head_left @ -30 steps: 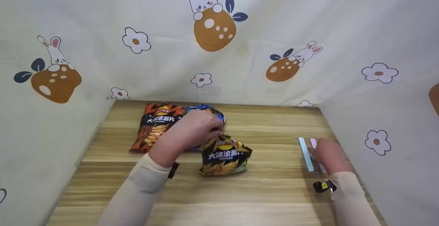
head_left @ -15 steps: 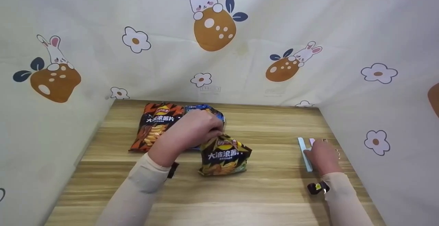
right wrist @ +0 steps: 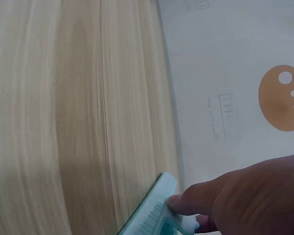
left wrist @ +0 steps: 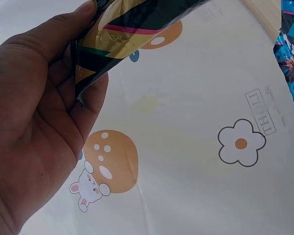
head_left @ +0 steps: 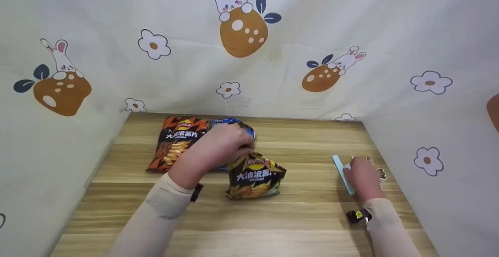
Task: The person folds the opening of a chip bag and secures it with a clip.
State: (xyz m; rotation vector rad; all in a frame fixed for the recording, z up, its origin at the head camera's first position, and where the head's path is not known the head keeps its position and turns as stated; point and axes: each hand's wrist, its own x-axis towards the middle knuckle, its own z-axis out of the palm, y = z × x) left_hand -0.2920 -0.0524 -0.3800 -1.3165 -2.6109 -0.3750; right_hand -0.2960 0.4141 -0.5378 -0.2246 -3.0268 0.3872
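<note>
From my end I watched the left hand (head_left: 218, 146) pinch the top of the black-and-yellow bag (head_left: 255, 179) between thumb and fingers, nearer me than the blue bag (head_left: 226, 122). The right hand (head_left: 365, 177) gripped the light-blue clip (head_left: 342, 173) toward the right of the wooden surface (head_left: 304, 222).

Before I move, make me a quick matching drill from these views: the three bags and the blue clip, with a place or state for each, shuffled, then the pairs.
Things:
1. Blue clip
2. Orange bag
3. Yellow bag
4. Blue bag

Place or state:
A. Leftmost of the bags
B. Mostly hidden by the left hand in the head view
C. In the right hand's fingers
D. Held in the left hand

Pairs: 1-C, 2-A, 3-D, 4-B
</note>
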